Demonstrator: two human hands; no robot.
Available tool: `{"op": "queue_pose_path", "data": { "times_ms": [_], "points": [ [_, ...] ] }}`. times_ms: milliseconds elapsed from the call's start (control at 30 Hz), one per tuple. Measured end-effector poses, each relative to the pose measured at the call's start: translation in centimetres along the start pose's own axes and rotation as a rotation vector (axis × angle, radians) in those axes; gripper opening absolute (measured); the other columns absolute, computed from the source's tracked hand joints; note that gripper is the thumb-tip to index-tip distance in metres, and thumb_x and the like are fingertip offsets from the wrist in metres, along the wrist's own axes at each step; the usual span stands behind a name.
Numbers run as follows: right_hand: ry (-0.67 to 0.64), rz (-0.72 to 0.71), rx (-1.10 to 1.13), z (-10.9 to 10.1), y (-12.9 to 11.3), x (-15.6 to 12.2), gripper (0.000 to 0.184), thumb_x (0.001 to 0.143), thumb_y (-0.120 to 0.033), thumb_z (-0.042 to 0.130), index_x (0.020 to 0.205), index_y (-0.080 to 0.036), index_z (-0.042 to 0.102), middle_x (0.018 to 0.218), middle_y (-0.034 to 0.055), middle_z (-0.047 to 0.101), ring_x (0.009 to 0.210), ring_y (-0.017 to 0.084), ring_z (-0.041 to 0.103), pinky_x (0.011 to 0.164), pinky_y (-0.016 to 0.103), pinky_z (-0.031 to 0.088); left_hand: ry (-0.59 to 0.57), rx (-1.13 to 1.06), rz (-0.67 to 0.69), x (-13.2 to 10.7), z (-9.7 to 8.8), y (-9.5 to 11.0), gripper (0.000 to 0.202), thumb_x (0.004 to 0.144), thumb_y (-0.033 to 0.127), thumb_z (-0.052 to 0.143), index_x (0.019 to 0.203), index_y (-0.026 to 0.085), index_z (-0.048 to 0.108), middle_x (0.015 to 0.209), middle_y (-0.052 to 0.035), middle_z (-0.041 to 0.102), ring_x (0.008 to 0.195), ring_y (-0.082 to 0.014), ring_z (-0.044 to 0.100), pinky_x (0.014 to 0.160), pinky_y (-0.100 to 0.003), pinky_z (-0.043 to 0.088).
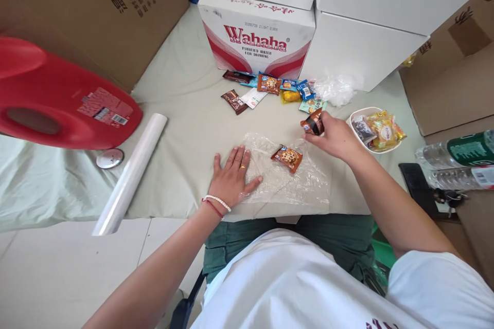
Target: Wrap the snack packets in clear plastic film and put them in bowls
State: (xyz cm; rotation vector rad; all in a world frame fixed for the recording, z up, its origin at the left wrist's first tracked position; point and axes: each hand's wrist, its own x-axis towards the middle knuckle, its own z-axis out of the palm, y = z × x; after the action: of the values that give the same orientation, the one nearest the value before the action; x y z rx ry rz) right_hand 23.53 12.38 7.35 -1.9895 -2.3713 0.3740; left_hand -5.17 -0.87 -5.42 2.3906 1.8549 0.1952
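Observation:
My left hand point(231, 177) lies flat with fingers spread on the table, its thumb side on the left edge of a sheet of cling film point(304, 187). On that film rests a brown cookie packet point(287, 158). Above the film's upper right edge, my right hand point(335, 133) pinches a second brown snack packet point(313, 122) between thumb and fingers. Just beyond it are a mint-green packet point(312, 106) and a row of small snacks, among them another cookie packet point(269, 84) and a dark brown cocoa packet point(233, 102).
A roll of cling film point(131, 175) lies at the left, by a red jug point(73, 97). To the right stands a white bowl point(380, 150) of wrapped snacks. A Wahaha carton point(258, 36) and white boxes line the back. Crumpled clear plastic point(335, 88) sits before them.

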Motion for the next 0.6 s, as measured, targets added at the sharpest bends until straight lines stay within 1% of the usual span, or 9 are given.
{"op": "queue_pose_path", "data": {
  "times_ms": [67,167,267,333,367,467,533,600],
  "points": [
    [-0.101,-0.065,0.018,0.0,-1.4,-0.9,0.045,0.088,-0.057,0.068,0.113,-0.020,0.059,0.098,0.0087,0.074,0.085,0.027,0.068,0.066,0.031,0.042,0.003,0.008,-0.004,0.0,0.1,0.0,0.087,0.102,0.070,0.030,0.166,0.011,0.028,0.173,-0.0210,0.025,0.161,-0.0370,0.027,0.127,-0.071,0.004],
    [-0.217,-0.065,-0.080,1.4,-3.3,-1.7,0.043,0.091,-0.057,0.066,0.113,-0.020,0.061,0.101,0.0107,0.074,0.088,0.028,0.068,0.067,0.032,0.042,0.002,0.010,-0.006,0.0,0.2,-0.1,0.086,0.102,0.069,0.030,0.167,0.014,0.028,0.173,-0.0201,0.025,0.161,-0.0369,0.027,0.127,-0.070,0.004],
    [-0.286,-0.072,-0.185,3.5,-4.3,-1.9,0.045,0.093,-0.057,0.065,0.118,-0.019,0.063,0.114,0.0158,0.071,0.105,0.033,0.065,0.075,0.035,0.045,-0.001,0.006,-0.004,0.0,0.2,-0.1,0.086,0.101,0.069,0.032,0.167,0.015,0.027,0.173,-0.0199,0.024,0.161,-0.0379,0.027,0.127,-0.071,0.005],
    [-0.307,-0.104,-0.205,4.5,-4.5,-2.1,0.050,0.090,-0.058,0.071,0.119,-0.018,0.065,0.122,0.0176,0.067,0.115,0.035,0.060,0.080,0.036,0.046,-0.003,0.003,-0.005,0.0,0.2,0.0,0.086,0.101,0.069,0.033,0.167,0.014,0.027,0.173,-0.0202,0.024,0.160,-0.0383,0.027,0.127,-0.071,0.005],
    [-0.309,-0.126,-0.208,4.9,-4.6,-2.2,0.052,0.088,-0.059,0.074,0.119,-0.018,0.066,0.123,0.0177,0.066,0.118,0.036,0.057,0.082,0.037,0.046,-0.002,0.001,-0.005,0.0,0.2,0.0,0.086,0.101,0.069,0.033,0.167,0.014,0.027,0.173,-0.0202,0.024,0.160,-0.0382,0.027,0.127,-0.071,0.004],
    [-0.288,-0.214,-0.219,5.6,-4.6,-2.6,0.056,0.083,-0.060,0.078,0.117,-0.018,0.068,0.120,0.0169,0.066,0.121,0.038,0.052,0.090,0.041,0.044,0.008,-0.002,0.000,0.0,0.3,-0.1,0.087,0.102,0.069,0.032,0.166,0.011,0.028,0.173,-0.0202,0.024,0.161,-0.0368,0.026,0.127,-0.071,0.003],
    [-0.280,-0.251,-0.219,5.9,-4.5,-2.6,0.049,0.085,-0.053,0.077,0.117,-0.017,0.067,0.119,0.0165,0.067,0.120,0.038,0.051,0.092,0.043,0.042,0.016,-0.008,0.002,-0.1,0.3,-0.1,0.087,0.102,0.069,0.032,0.166,0.011,0.027,0.173,-0.0204,0.024,0.161,-0.0363,0.025,0.127,-0.070,0.002],
    [-0.287,-0.239,-0.197,6.1,-4.0,-2.2,0.041,0.086,-0.046,0.074,0.114,-0.017,0.066,0.117,0.0160,0.069,0.117,0.037,0.053,0.090,0.042,0.042,0.018,-0.018,0.001,-0.1,0.4,-0.1,0.087,0.101,0.070,0.033,0.166,0.012,0.027,0.173,-0.0205,0.025,0.161,-0.0366,0.025,0.128,-0.070,0.002]
  ]
}}
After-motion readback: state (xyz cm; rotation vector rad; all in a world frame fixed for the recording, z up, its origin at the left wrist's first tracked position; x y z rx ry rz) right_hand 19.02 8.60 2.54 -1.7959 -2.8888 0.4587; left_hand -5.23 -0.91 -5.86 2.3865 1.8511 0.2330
